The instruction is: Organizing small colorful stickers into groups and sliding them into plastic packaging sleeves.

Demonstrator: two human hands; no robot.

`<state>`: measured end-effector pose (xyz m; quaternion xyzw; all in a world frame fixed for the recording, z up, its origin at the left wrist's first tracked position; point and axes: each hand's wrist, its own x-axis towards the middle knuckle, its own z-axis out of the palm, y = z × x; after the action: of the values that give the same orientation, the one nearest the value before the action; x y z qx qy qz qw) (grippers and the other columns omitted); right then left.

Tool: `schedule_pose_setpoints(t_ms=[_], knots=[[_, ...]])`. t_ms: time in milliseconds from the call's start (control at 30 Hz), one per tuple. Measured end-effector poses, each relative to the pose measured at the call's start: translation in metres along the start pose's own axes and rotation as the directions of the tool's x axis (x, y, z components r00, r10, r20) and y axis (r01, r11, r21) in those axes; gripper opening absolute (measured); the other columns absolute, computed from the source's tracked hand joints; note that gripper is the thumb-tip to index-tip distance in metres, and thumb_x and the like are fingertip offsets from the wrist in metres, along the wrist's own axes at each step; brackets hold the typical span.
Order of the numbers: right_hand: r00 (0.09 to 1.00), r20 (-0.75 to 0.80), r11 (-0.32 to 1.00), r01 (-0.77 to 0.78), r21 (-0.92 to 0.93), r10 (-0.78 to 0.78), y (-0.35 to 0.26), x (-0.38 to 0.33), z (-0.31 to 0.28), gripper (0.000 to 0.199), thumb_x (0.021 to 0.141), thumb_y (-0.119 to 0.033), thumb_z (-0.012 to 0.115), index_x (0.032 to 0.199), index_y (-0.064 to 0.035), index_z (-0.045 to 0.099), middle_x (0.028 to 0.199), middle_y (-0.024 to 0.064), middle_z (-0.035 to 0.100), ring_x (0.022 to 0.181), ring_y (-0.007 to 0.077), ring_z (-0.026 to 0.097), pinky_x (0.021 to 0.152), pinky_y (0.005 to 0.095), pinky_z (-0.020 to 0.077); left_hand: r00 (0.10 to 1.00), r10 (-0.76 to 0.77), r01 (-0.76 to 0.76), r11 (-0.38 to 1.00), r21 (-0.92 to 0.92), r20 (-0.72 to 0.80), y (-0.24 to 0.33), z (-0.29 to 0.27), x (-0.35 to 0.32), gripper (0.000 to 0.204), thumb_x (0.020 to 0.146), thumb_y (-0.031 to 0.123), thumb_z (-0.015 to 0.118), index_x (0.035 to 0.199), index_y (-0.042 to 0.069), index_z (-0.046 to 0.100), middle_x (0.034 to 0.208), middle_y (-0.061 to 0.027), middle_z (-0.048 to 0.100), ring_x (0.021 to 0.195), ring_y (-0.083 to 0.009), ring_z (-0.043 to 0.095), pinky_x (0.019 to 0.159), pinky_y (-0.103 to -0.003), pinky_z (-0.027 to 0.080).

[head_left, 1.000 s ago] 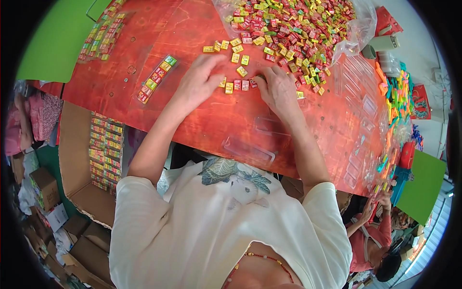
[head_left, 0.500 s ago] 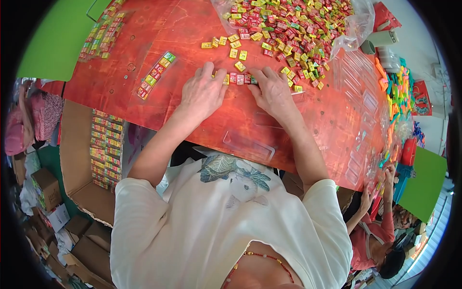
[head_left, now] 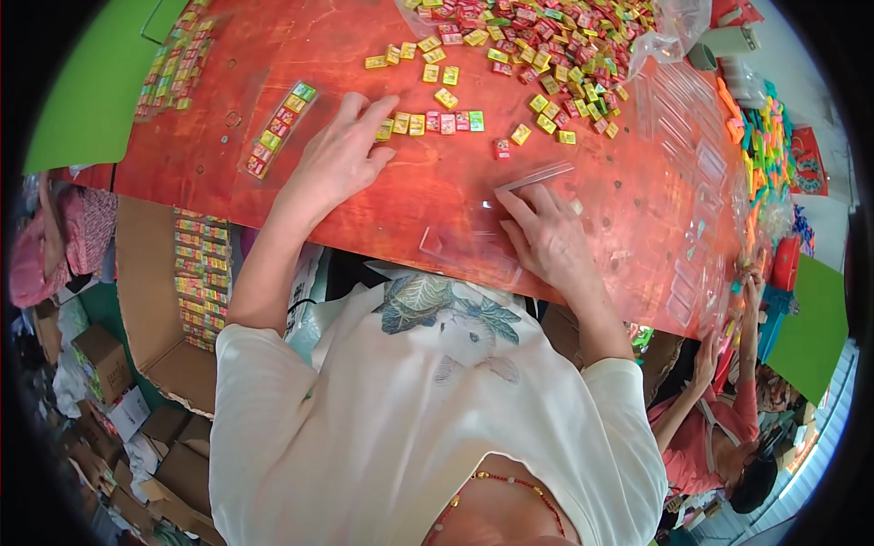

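- The left hand (head_left: 339, 162), fingers spread and grasping nothing, rests on the red-orange wooden table (head_left: 228, 73) at frame centre-left, fingertips touching the short row of small square coloured wrapped candies (head_left: 428, 123).
- The right hand (head_left: 546, 237), lower centre, pinches a thin clear plastic sleeve (head_left: 535, 176); its opening should probably face the row squarely.
- The sleeve's edges are hard to make out; the big pile of loose candies (head_left: 546, 45) is cut off at the top.

Bare red table (head_left: 428, 177) between the hands; candy heap (head_left: 546, 36) crowds beyond.
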<state>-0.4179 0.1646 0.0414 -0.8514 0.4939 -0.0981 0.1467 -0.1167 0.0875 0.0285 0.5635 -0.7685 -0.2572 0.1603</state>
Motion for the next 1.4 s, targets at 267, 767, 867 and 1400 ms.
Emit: schedule_pose_setpoints(t_ms=[267,767,867,1400], knots=[[0.971,-0.184,0.987,0.158,0.008,-0.153,-0.044,0.05,0.032,0.037,0.086,-0.014,0.067,0.119,0.0002,0.064,0.1,0.0112,0.058,0.091,0.0285,0.062,0.079,0.0393,0.0539,0.999,0.02,-0.022,0.998,0.055,0.045,-0.001,-0.001,0.0,0.06,0.088,0.012,0.071,0.144,0.007,0.048,0.127,-0.0181,0.049,0.109,-0.0392,0.062,0.088,-0.047,0.053],[0.983,-0.176,0.977,-0.084,-0.195,0.049,0.018,0.017,-0.002,0.021,0.088,-0.015,0.068,0.108,-0.0092,0.066,0.094,0.0102,0.06,0.087,0.0284,0.063,0.074,0.0412,0.0493,1.0,-0.02,0.015,0.967,0.256,0.018,0.006,-0.002,0.006,0.025,0.09,0.015,0.069,0.107,0.002,0.055,0.107,-0.0181,0.057,0.094,-0.0394,0.069,0.073,-0.049,0.059],[0.989,-0.111,0.968,-0.124,-0.22,0.101,0.018,0.018,-0.014,0.021,0.089,-0.016,0.069,0.108,-0.0084,0.064,0.093,0.0104,0.059,0.085,0.0288,0.063,0.074,0.0413,0.0494,0.998,-0.05,0.041,0.965,0.259,0.026,0.006,-0.001,0.008,0.026,0.09,0.017,0.07,0.106,0.002,0.055,0.108,-0.0183,0.057,0.093,-0.04,0.069,0.073,-0.049,0.059],[0.986,-0.136,0.991,0.076,-0.114,-0.091,0.004,0.113,0.023,0.033,0.084,-0.019,0.074,0.113,-0.0068,0.064,0.1,0.0127,0.059,0.096,0.0311,0.063,0.08,0.0437,0.0517,0.996,0.084,-0.076,0.968,0.24,-0.022,0.02,0.022,0.014,0.046,0.088,0.021,0.072,0.131,0.01,0.057,0.115,-0.0164,0.052,0.099,-0.0363,0.067,0.074,-0.048,0.059]])
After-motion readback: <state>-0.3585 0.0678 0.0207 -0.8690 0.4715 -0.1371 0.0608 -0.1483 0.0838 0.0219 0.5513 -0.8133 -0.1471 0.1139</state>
